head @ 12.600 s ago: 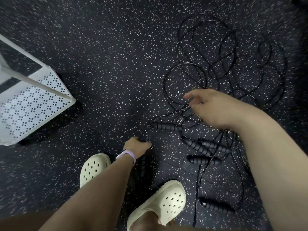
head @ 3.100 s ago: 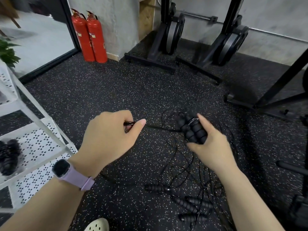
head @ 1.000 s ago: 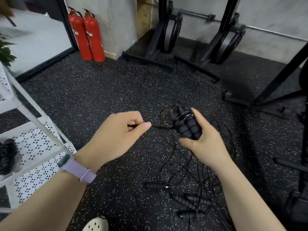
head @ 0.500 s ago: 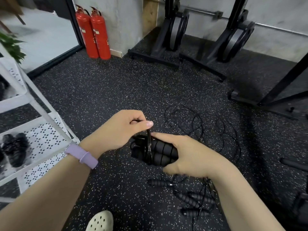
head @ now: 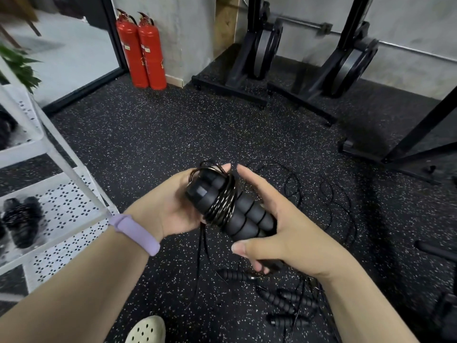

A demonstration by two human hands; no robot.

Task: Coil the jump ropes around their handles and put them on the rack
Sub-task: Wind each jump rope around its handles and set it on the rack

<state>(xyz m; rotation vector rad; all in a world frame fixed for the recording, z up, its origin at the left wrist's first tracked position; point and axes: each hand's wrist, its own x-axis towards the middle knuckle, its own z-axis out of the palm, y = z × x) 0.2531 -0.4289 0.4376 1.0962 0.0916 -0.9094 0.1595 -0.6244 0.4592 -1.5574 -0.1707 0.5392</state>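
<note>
The floor [head: 153, 134] is black rubber flecked with white, running back to a grey concrete wall [head: 188, 28] where two red fire extinguishers [head: 142, 50] stand side by side next to a dark door frame. Black equipment stands [head: 262, 53] line the wall to the right. At the left edge stands a white perforated rack [head: 71, 206], with one coiled black rope bundle [head: 22, 220] already lying on its middle shelf. Above the floor, the left hand [head: 168, 206] and right hand [head: 284, 233] together hold a pair of black ribbed handles [head: 237, 214] with rope wound around their upper part; both hands have their fingers curled around the bundle. A strand hangs down from it. More jump ropes [head: 284, 300] lie tangled on the floor below the right hand, near a pale clog [head: 146, 330].
</note>
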